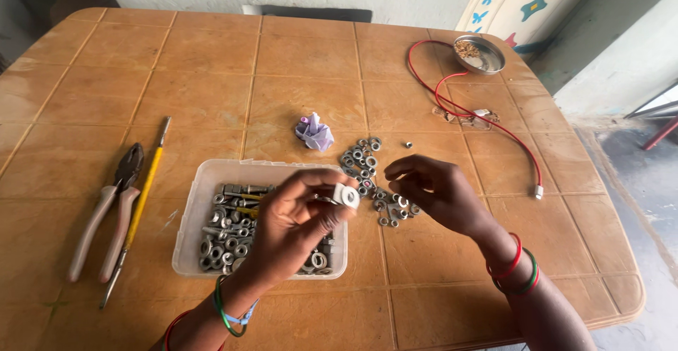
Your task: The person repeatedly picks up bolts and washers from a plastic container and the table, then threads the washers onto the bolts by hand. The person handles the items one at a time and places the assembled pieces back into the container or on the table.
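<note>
My left hand (293,227) hovers over a clear plastic tub (200,194) of nuts, bolts and washers, pinching a silvery washer (347,195) between thumb and fingers. My right hand (438,192) is just to the right, fingers loosely curled, above a loose pile of nuts and washers (367,167) on the tiled table (212,75). Whether the right fingers hold a small piece I cannot tell. Both wrists wear coloured bangles.
Pliers (106,213) and a yellow-handled screwdriver (141,203) lie at the left. A crumpled purple wrapper (314,132) sits mid-table. A red cable (480,118) runs to a small metal bowl (480,54) at the far right. One nut (408,144) lies apart.
</note>
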